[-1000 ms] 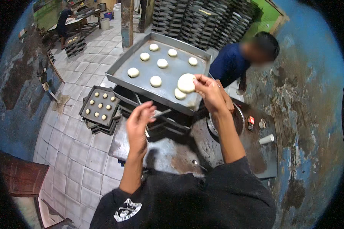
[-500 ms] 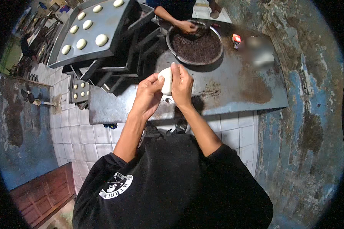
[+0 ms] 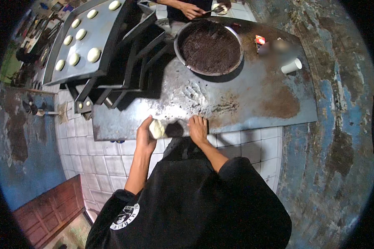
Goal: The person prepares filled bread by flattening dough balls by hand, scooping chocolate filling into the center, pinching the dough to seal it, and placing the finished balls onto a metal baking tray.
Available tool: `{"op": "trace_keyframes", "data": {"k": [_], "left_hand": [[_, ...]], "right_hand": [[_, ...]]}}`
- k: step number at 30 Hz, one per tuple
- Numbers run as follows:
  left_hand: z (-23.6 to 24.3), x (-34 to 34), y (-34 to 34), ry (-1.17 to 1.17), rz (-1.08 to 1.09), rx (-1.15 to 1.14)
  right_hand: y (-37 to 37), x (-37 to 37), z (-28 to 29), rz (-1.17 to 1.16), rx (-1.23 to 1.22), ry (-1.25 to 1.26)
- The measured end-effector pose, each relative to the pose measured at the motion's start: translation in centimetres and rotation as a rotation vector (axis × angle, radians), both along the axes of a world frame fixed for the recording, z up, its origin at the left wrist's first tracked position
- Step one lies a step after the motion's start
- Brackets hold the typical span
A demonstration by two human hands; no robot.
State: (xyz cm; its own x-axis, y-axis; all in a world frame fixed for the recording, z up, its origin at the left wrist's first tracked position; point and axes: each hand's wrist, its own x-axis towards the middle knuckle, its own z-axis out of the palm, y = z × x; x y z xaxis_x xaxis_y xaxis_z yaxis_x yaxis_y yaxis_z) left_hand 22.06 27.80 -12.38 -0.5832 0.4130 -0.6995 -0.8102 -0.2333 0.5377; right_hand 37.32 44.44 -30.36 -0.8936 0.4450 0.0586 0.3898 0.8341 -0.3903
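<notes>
A pale piece of dough (image 3: 157, 129) rests against the palm and fingers of my left hand (image 3: 144, 137), at the near edge of the metal table (image 3: 124, 118). That hand is curled around the dough's left side. My right hand (image 3: 198, 129) is apart from it, with its fingers stretched out over the table's edge and nothing visible in them. Between my two hands is a dark shadowed patch on the tabletop. Farther off, a large metal bowl (image 3: 179, 54) holds a dark brown crumbly filling (image 3: 212, 47).
A tray (image 3: 85, 68) with several dough balls sits on a dark metal rack (image 3: 133, 70) at left. Across the table, a co-worker's hands (image 3: 191, 10) hold a utensil and a dough piece (image 3: 220, 8). A white cup (image 3: 291, 66) and small red box (image 3: 259, 40) are at right.
My hands have come apart and moved down to the table edge; the dough, earlier pressed between both, is now in my left hand. The co-worker's hand has left the bowl.
</notes>
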Motion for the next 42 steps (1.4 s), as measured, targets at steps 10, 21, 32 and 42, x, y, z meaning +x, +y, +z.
{"op": "trace_keyframes", "data": {"k": [10,21,32,42], "left_hand": [[-5.3,-4.9,5.1,0.022,0.063,-0.29],[-4.3,-10.1,8.7,-0.157,0.127,0.032],[-1.8,-10.4,12.9,-0.086,0.044,0.371],[4.0,-5.9,12.5,-0.133,0.104,0.596]], "right_hand": [[17.2,-13.1,17.5,-0.205,-0.171,0.15],[24.6,-22.6,8.4,0.062,0.019,-0.326],[23.2,-16.1,16.0,0.056,-1.573,-0.024],[8.3,-3.5,10.9,-0.122,-1.49,0.358]]}}
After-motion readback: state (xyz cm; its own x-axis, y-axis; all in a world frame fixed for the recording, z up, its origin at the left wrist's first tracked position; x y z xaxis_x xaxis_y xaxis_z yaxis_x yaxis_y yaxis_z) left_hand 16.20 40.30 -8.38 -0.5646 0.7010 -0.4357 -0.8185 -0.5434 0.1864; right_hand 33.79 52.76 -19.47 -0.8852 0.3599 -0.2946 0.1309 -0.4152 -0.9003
